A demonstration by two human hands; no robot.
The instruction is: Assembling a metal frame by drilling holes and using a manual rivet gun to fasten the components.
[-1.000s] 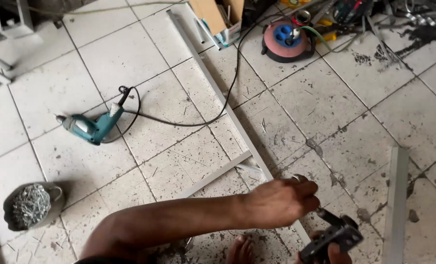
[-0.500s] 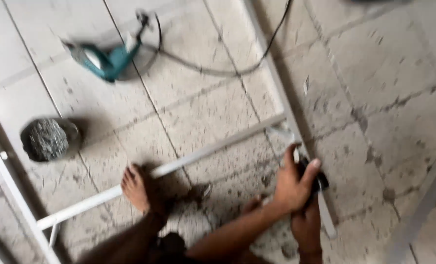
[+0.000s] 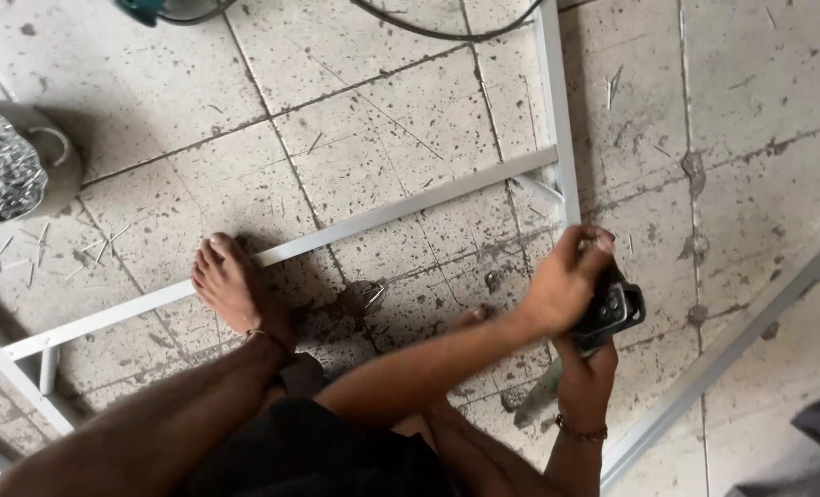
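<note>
I sit on a tiled floor beside a white metal frame. My left hand (image 3: 562, 290) reaches across from the left and closes over the top of a black hand tool (image 3: 620, 311). My right hand (image 3: 587, 373), a bracelet on its wrist, grips the same tool from below. The tool is at the lower end of the frame's upright bar (image 3: 557, 110), just below where the slanted cross bar (image 3: 382, 216) meets it. The tool's tip is hidden by my hands.
My bare foot (image 3: 235, 290) rests against the cross bar. A grey pot of small metal fasteners (image 3: 10, 170) stands far left, with loose ones (image 3: 60, 248) scattered nearby. A teal power drill (image 3: 143, 9) and black cable (image 3: 428, 28) lie at the top. Another metal bar (image 3: 732, 350) runs at right.
The view has tipped down and closer. My left hand has come over the black tool, and both hands now hold it at the frame's corner.
</note>
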